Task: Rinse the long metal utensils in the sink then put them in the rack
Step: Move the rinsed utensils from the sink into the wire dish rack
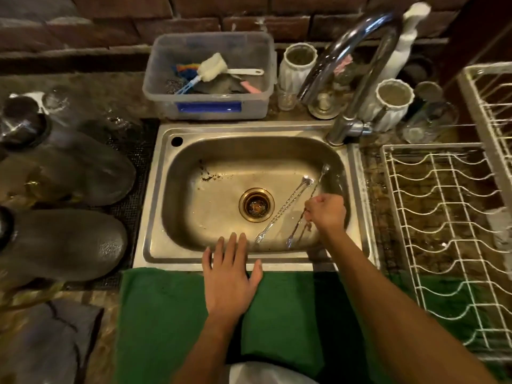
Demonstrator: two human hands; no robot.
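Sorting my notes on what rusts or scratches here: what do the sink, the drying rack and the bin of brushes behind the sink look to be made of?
Sink: likely stainless steel, brushed grey, dull reflections, some stains.
Drying rack: thin wire with a white coating, probably painted or plastic-coated metal.
Bin: translucent plastic, cloudy walls showing the brushes inside.

Sink (357, 245): brushed stainless steel, dull sheen, stained near the brassy drain ring (256, 205); tap (357, 67) polished chrome, mirror-glossy; long utensils (282, 209) bright twisted metal, wet-looking. Rack (443, 231): white-coated wire, smooth; tub (207, 106) cloudy translucent plastic holding a foam-headed plastic brush (213, 69); two ribbed white pots (297, 67) glazed ceramic by the look. Cloth (166, 314) along the front edge: green, matt, napped; surface (432, 212) speckled polished stone; wall (110, 20) rough brick.
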